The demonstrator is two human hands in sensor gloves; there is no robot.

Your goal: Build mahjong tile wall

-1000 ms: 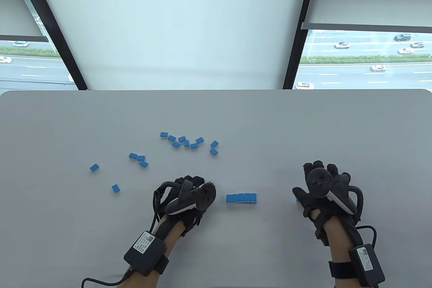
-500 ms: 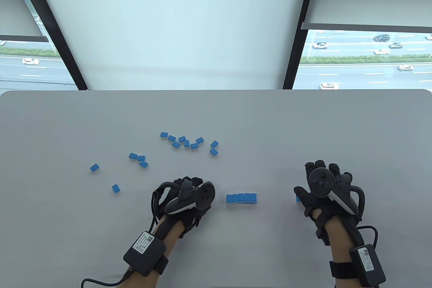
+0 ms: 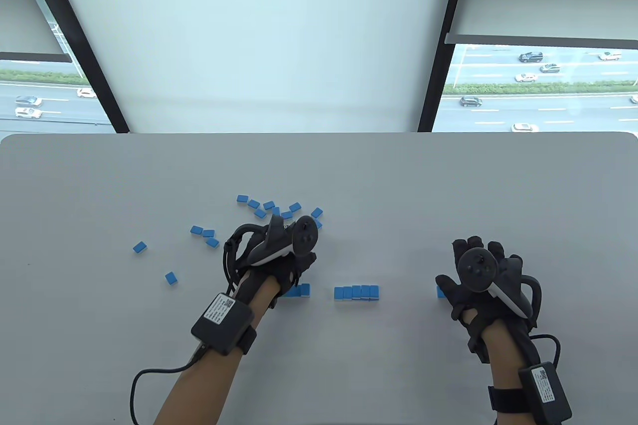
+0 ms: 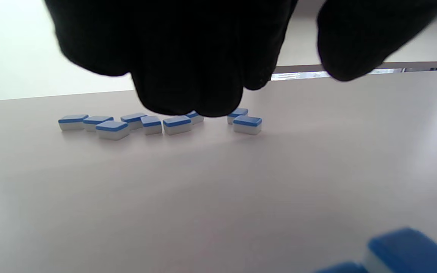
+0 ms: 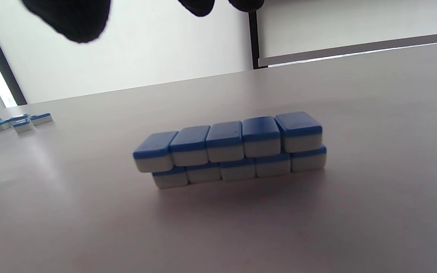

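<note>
Glossy blue-topped, white-based rounded tiles [image 5: 229, 149]

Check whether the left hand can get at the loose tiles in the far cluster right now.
Probably yes: the left hand hovers just short of the loose tiles, with bare table and nothing between.

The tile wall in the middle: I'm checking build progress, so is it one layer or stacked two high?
Two high. In the right wrist view the tile wall shows five tiles sitting on five, the top row shifted slightly left.
</note>
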